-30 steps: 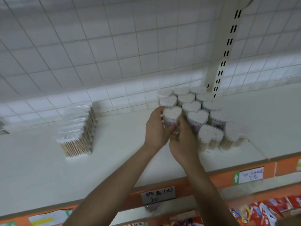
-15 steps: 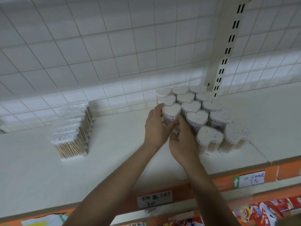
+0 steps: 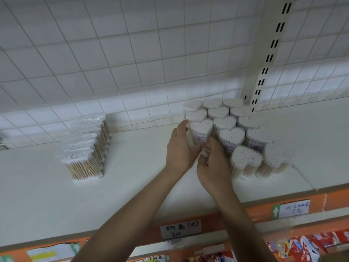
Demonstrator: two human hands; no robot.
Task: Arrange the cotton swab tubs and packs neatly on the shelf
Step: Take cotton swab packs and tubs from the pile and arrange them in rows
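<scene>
Hands barely shifted, left hand (image 3: 179,150) and right hand (image 3: 213,163) gripping heart-shaped tub (image 3: 199,139) full of cotton swabs (image 3: 201,128)

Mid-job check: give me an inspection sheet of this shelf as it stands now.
Surface: white shelf with an orange front edge.
Job's things: heart-shaped tubs clustered at the right rear; stack of swab packs at the left, apart from them.
Clutter: nothing seen.
Grippers: left hand cups the side of the near left-edge tub; right hand grips its base.
Cables: nothing seen.
Surroundings: wire grid behind, slotted upright, handwritten price label, red packets on the level below.
</scene>
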